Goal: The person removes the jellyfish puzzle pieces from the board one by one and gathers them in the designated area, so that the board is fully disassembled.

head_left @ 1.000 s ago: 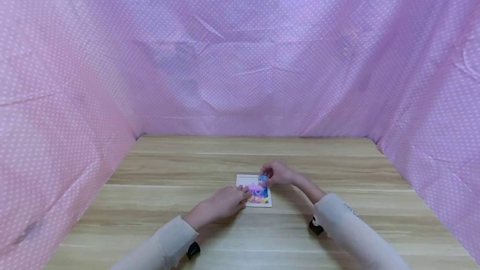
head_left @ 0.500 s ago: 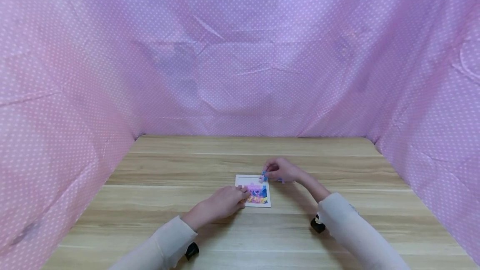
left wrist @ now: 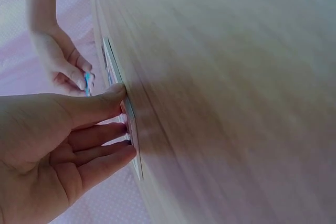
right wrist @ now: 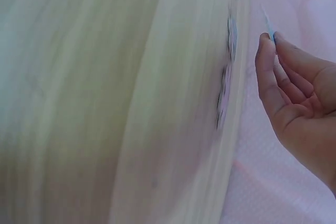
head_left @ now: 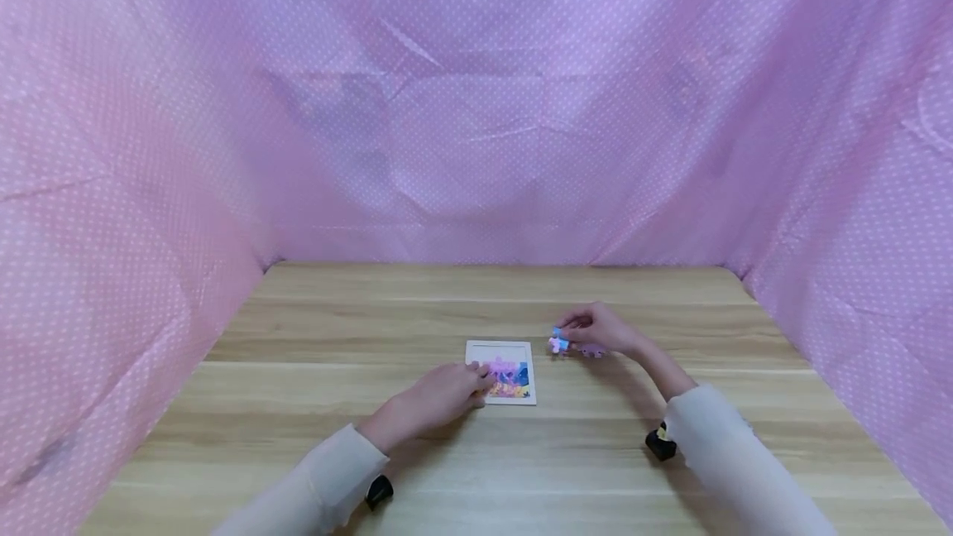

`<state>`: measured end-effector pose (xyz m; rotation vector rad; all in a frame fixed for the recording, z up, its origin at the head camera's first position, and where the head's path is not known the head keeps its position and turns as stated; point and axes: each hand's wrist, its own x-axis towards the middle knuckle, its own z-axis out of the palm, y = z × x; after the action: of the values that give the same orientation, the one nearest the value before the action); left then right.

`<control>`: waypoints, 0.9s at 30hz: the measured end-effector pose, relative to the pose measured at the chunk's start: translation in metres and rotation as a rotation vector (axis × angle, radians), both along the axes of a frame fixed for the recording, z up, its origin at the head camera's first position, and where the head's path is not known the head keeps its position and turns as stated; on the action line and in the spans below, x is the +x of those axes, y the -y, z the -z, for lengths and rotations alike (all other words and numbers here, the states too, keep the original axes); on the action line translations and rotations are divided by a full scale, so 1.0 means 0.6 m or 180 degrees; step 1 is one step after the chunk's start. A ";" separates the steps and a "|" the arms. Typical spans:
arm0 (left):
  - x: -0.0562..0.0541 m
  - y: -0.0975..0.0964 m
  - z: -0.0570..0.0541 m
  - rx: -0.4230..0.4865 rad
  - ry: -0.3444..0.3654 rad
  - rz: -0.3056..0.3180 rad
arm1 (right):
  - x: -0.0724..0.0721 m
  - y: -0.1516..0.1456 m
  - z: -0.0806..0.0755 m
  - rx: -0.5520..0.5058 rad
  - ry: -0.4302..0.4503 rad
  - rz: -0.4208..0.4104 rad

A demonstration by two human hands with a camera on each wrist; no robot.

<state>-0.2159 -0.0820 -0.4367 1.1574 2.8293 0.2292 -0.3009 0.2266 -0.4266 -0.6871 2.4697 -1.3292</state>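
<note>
A small jigsaw puzzle board (head_left: 480, 351) with a white frame lies on the table, its lower part filled with pink, blue and yellow pieces. My left hand (head_left: 444, 397) holds the board's near left corner, thumb at the edge and fingertips over the frame, as the left wrist view shows. To the board's right, my right hand (head_left: 605, 329) pinches a light blue puzzle piece (right wrist: 270, 29) between thumb and fingertips, raised above the tabletop. Below and beside that hand lie loose purple-pink pieces (head_left: 591, 351), partly hidden by it in the head view.
The wood-grain table (head_left: 335, 313) carries the board and the loose pieces. Pink dotted cloth (head_left: 476, 147) hangs behind it and along both sides. A black wrist device (head_left: 661, 442) sits under the right sleeve, another (head_left: 379, 492) under the left.
My right hand has lifted blue-and-pink puzzle material from the board's upper right corner and carried it right, to the loose pieces. My left hand has stayed on the board.
</note>
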 end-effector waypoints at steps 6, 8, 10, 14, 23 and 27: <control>-0.002 0.002 -0.005 0.0127 0.0111 -0.0046 | 0.000 -0.046 0.005 -0.0076 0.0074 0.0180; -0.001 0.001 -0.004 0.0137 0.0127 -0.0051 | 0.003 -0.062 0.006 -0.0070 0.0063 0.0202; 0.000 0.000 -0.003 0.0137 0.0136 -0.0060 | 0.006 -0.077 0.006 -0.0062 0.0070 0.0247; 0.001 -0.002 0.000 0.0098 0.0156 -0.0077 | 0.014 -0.101 0.007 0.0007 0.0042 0.0348; 0.002 0.001 -0.002 -0.0021 -0.0003 0.0060 | 0.021 -0.138 0.012 0.0050 -0.0048 0.0408; 0.001 0.006 -0.007 -0.0136 -0.0072 0.0204 | 0.020 -0.144 0.015 -0.0026 0.0000 0.0410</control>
<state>-0.2151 -0.0856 -0.4323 1.2474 2.7961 0.1520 -0.2891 0.3128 -0.4359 -0.5378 2.5479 -1.3846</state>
